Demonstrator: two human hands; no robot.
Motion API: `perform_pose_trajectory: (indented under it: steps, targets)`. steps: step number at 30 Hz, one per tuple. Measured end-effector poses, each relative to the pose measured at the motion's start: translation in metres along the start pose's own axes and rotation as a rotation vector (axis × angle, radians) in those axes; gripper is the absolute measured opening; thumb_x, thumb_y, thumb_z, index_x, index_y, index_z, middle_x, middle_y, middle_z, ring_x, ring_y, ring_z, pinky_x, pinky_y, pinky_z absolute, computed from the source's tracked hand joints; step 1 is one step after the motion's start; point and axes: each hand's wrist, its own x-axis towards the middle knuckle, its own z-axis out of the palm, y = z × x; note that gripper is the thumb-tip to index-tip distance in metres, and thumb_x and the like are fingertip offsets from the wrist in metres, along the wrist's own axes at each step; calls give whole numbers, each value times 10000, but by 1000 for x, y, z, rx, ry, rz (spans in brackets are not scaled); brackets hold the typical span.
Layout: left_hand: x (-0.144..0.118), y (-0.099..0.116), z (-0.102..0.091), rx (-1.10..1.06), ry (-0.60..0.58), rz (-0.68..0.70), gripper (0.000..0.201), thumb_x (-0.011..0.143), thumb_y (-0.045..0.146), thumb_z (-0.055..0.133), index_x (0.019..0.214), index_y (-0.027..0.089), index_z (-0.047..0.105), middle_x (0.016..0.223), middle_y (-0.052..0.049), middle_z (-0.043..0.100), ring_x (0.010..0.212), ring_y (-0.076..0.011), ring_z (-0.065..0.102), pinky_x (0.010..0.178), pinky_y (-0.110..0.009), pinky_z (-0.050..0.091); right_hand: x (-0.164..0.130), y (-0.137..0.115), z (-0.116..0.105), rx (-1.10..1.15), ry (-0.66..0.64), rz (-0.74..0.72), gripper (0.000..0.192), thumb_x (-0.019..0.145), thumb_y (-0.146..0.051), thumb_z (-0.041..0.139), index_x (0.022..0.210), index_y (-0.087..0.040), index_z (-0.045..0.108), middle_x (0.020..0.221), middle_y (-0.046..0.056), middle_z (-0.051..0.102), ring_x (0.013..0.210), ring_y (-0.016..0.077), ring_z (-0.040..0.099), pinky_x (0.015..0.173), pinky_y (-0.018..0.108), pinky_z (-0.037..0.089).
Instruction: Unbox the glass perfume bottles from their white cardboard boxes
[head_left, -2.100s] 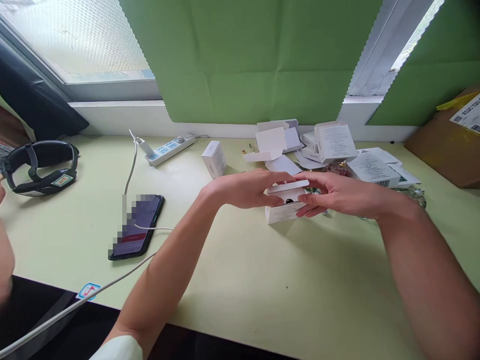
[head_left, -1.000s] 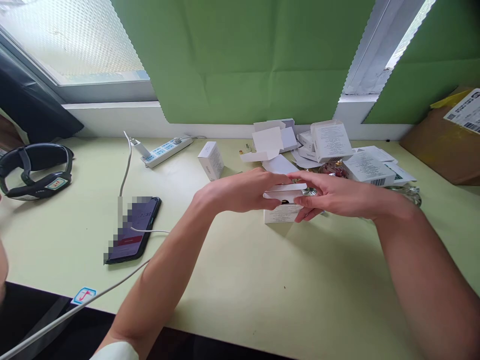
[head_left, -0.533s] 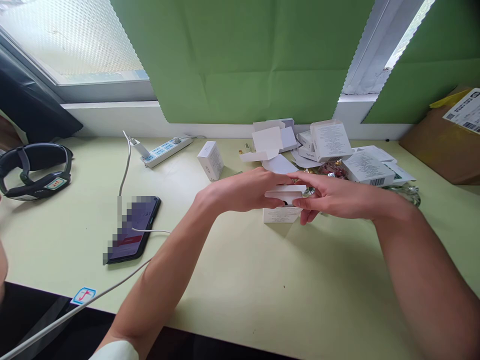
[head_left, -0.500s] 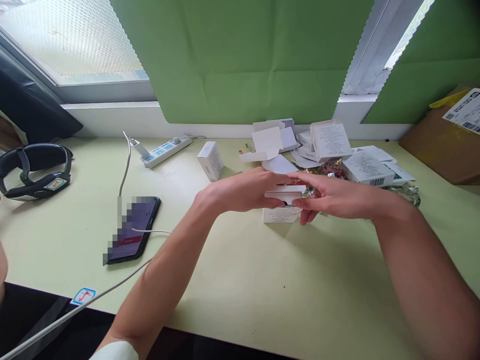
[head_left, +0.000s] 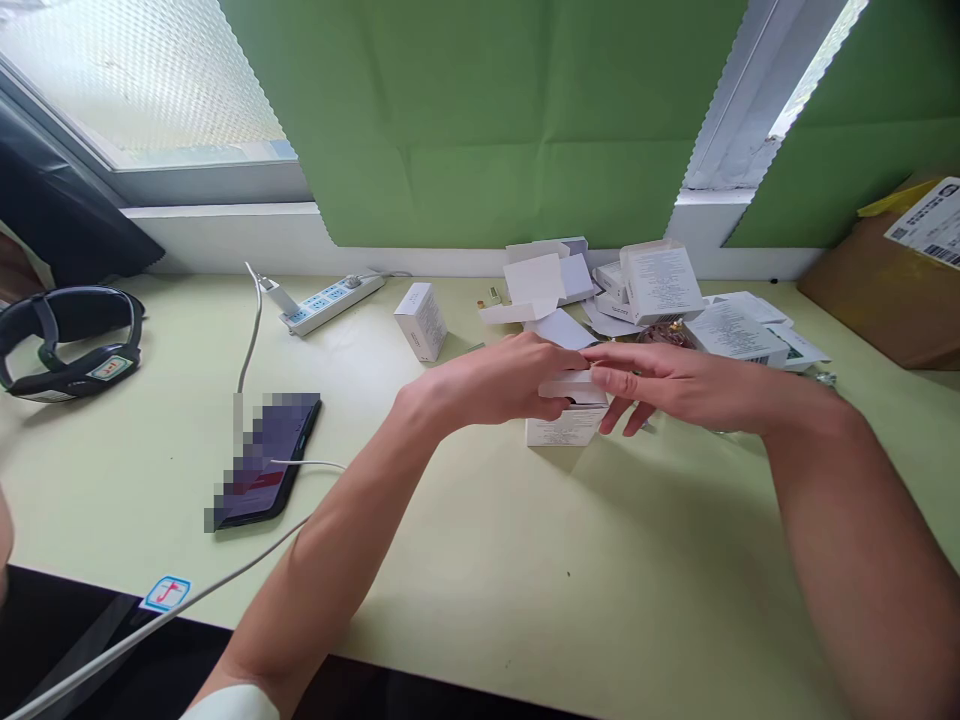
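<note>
A small white carton (head_left: 564, 432) with printed text stands on the table, its top flap (head_left: 574, 385) partly raised above a dark gap. My left hand (head_left: 499, 380) grips the carton's upper left part, thumb in front and fingers over the top. From the other side, my right hand (head_left: 671, 385) touches the flap's right edge with its thumb. Its index finger stretches across the back of the top, while the lower fingers hang apart beside the carton. The carton's back is hidden behind both hands.
Another white carton (head_left: 421, 322) stands upright at left. Several white boxes (head_left: 660, 283) and opened cartons are heaped at the back. A phone (head_left: 274, 465), a white cable (head_left: 225, 575), a power strip (head_left: 334, 303), a black headset (head_left: 75, 345) and a brown cardboard box (head_left: 892, 280) surround the work area.
My right hand has shifted slightly right and its thumb has moved up onto the flap. The flap looks more tilted. My left hand stays almost where it was; the carton has not moved.
</note>
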Motion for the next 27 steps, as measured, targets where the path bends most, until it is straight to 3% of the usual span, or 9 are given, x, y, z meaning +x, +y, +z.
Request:
perform_pose_trajectory:
  steps: [4, 10, 16, 23, 27]
  targets:
    - [0, 2, -1, 4, 0, 6, 330, 853, 140, 589, 1179, 180, 614, 1061, -51, 684, 816, -134, 576, 704, -248, 381, 2, -2, 4, 48, -15, -29, 527, 928, -536, 508, 1429, -377, 468, 1306, 37, 635, 959, 233, 718, 822, 369, 580]
    - [-2, 2, -4, -19, -30, -2, 279, 868, 167, 586, 1143, 168, 629, 1085, -60, 683, 818, -134, 585, 665, -243, 382, 0, -3, 3, 2, -34, -22, 604, 914, -556, 530, 1462, -323, 428, 1179, 69, 706, 922, 226, 720, 778, 341, 571]
    - [-4, 0, -5, -36, -40, 28, 319, 903, 195, 581, 1220, 193, 619, 1080, -40, 697, 804, -124, 595, 660, -241, 387, 0, -3, 4, -53, -32, -62, 609, 916, -598, 491, 1451, -315, 429, 1306, 83, 636, 930, 230, 716, 798, 362, 568]
    - [-6, -3, -6, -54, -77, 4, 323, 956, 250, 527, 1268, 217, 605, 1205, -52, 680, 931, -155, 631, 699, -250, 415, 0, -2, 2, -124, -24, -37, 618, 916, -619, 476, 1454, -324, 406, 1198, 70, 688, 913, 221, 713, 768, 336, 554]
    - [-6, -5, -6, -68, -96, -10, 335, 964, 263, 516, 1289, 230, 592, 1202, -44, 687, 902, -149, 642, 682, -250, 413, 0, -3, 2, -137, -27, -35, 638, 904, -602, 503, 1473, -333, 396, 1152, 63, 711, 898, 226, 717, 748, 334, 551]
